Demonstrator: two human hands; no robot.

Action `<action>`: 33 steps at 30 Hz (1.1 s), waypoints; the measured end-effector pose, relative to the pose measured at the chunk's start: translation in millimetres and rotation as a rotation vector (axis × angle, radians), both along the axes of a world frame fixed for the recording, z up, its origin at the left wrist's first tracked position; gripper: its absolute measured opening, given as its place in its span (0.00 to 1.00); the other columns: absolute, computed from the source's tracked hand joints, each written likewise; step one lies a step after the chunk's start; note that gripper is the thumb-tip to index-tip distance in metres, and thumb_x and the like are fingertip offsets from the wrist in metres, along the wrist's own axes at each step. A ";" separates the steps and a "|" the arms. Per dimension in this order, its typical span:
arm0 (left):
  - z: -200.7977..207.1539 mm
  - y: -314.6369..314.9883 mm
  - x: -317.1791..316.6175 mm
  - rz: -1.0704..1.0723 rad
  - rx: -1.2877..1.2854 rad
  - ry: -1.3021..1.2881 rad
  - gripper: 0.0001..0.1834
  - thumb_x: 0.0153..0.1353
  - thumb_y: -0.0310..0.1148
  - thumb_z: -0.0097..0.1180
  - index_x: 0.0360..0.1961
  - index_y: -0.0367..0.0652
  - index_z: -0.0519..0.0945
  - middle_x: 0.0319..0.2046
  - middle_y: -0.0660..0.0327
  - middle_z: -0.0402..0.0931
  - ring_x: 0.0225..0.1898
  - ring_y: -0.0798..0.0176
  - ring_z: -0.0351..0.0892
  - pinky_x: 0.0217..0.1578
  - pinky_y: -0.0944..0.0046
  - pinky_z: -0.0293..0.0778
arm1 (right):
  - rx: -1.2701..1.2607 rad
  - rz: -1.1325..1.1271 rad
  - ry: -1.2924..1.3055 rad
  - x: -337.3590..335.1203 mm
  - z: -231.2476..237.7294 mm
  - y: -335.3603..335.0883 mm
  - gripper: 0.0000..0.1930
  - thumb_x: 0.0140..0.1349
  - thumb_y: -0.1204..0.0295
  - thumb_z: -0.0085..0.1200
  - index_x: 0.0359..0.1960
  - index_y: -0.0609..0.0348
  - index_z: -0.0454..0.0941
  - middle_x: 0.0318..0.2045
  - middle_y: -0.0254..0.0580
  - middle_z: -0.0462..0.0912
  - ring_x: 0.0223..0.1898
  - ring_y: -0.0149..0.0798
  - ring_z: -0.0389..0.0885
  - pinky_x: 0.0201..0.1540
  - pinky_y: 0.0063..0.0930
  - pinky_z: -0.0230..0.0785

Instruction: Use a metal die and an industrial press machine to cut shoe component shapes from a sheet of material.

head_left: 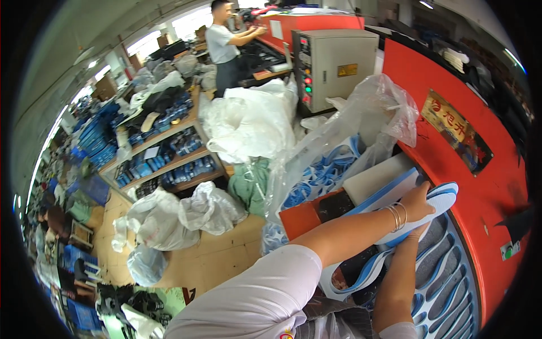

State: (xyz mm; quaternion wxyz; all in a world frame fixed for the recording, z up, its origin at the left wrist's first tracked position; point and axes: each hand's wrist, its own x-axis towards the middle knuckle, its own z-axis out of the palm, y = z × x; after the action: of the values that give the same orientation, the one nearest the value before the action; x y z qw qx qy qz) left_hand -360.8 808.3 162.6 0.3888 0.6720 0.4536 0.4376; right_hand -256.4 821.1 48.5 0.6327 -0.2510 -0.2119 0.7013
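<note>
Sole at red machine edge

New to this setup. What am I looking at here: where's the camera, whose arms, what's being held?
This is one wide fisheye picture from a camera worn on a person's head, looking down, so straight edges bend near the rim. The two bare forearms coming in from the lower edge are the wearer's own. The left hand, with thin bangles on the wrist, and the right hand just under it meet on a white and blue foam shoe insole, held at the edge of a big red machine. Below it lies a blue moulded tray with sole-shaped slots. A clear plastic bag of blue soles stands to the left. Another person works far behind.
</note>
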 end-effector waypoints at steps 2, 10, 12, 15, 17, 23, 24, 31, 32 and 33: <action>4.3 -15.4 -21.3 0.033 0.001 -0.200 0.39 0.41 0.39 0.71 0.54 0.33 0.68 0.44 0.45 0.78 0.47 0.47 0.78 0.51 0.56 0.71 | 0.020 -0.010 0.063 -8.2 13.2 -3.1 0.32 0.62 0.46 0.51 0.52 0.66 0.75 0.45 0.44 0.82 0.44 0.42 0.81 0.48 0.41 0.75; 69.7 -165.4 -230.2 0.181 0.143 -1.206 0.23 0.56 0.32 0.65 0.52 0.38 0.74 0.44 0.59 0.79 0.43 0.63 0.80 0.47 0.60 0.75 | -0.026 0.156 0.029 52.4 -32.9 30.3 0.38 0.60 0.39 0.49 0.53 0.67 0.73 0.48 0.43 0.81 0.47 0.39 0.79 0.48 0.36 0.76; 72.2 -226.1 -274.3 0.303 0.123 -0.993 0.25 0.56 0.31 0.65 0.53 0.36 0.72 0.45 0.58 0.79 0.45 0.63 0.79 0.48 0.61 0.74 | 0.117 0.026 -0.353 106.0 -48.3 48.8 0.35 0.62 0.44 0.50 0.52 0.70 0.73 0.46 0.49 0.80 0.47 0.41 0.78 0.51 0.33 0.72; 32.1 -359.6 -331.6 0.613 -0.218 -0.133 0.35 0.50 0.40 0.69 0.55 0.33 0.69 0.45 0.51 0.79 0.45 0.55 0.79 0.48 0.58 0.73 | -0.153 -0.281 -0.998 39.8 -6.2 12.1 0.34 0.63 0.46 0.50 0.56 0.68 0.72 0.46 0.50 0.78 0.48 0.42 0.76 0.51 0.38 0.68; -16.9 -442.4 -339.8 0.586 -0.470 0.250 0.40 0.45 0.47 0.70 0.54 0.33 0.71 0.44 0.47 0.79 0.44 0.51 0.79 0.47 0.55 0.73 | -0.031 -0.710 -2.099 51.8 32.7 38.4 0.30 0.67 0.51 0.47 0.59 0.67 0.70 0.53 0.54 0.76 0.53 0.46 0.74 0.59 0.38 0.64; -106.4 -697.3 -219.9 0.364 -1.080 -0.764 0.23 0.56 0.35 0.63 0.52 0.41 0.76 0.45 0.57 0.80 0.46 0.61 0.78 0.50 0.56 0.73 | 1.451 0.375 -1.437 -194.7 78.5 -77.9 0.23 0.72 0.61 0.41 0.58 0.67 0.69 0.56 0.51 0.73 0.59 0.48 0.70 0.64 0.35 0.56; -114.5 -725.1 -205.4 0.432 -1.026 -0.904 0.24 0.56 0.35 0.63 0.53 0.40 0.75 0.46 0.57 0.79 0.47 0.61 0.78 0.50 0.57 0.73 | 1.571 0.603 -1.517 -228.1 73.8 -127.9 0.21 0.72 0.62 0.38 0.58 0.64 0.70 0.56 0.48 0.73 0.57 0.45 0.70 0.63 0.35 0.56; -136.2 -862.6 -138.6 0.799 -0.833 -1.228 0.39 0.53 0.39 0.62 0.64 0.40 0.61 0.54 0.56 0.72 0.53 0.62 0.73 0.52 0.61 0.71 | 0.639 2.506 -1.190 -325.3 -28.7 -593.3 0.33 0.67 0.47 0.40 0.68 0.50 0.54 0.71 0.44 0.45 0.71 0.48 0.46 0.63 0.55 0.54; -130.3 -884.5 -130.1 0.870 -0.813 -1.266 0.41 0.53 0.40 0.63 0.65 0.40 0.59 0.54 0.56 0.71 0.53 0.62 0.72 0.53 0.61 0.70 | 0.963 2.705 -0.811 -310.3 -35.5 -650.3 0.33 0.69 0.43 0.35 0.68 0.50 0.55 0.69 0.46 0.52 0.70 0.45 0.51 0.66 0.44 0.54; -119.5 -902.7 -122.2 0.935 -0.795 -1.293 0.42 0.52 0.41 0.63 0.66 0.40 0.57 0.55 0.55 0.70 0.54 0.62 0.71 0.54 0.61 0.69 | 0.179 2.904 -0.778 -297.2 -58.4 -699.2 0.31 0.70 0.47 0.38 0.65 0.56 0.60 0.65 0.48 0.62 0.67 0.40 0.58 0.66 0.33 0.55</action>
State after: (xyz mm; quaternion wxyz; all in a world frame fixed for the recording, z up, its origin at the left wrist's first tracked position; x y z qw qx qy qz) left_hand -483.0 -94.4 43.2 0.5548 -0.1444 0.4917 0.6554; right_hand -553.6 121.9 -9.9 -0.6735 0.0443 -0.4597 0.5772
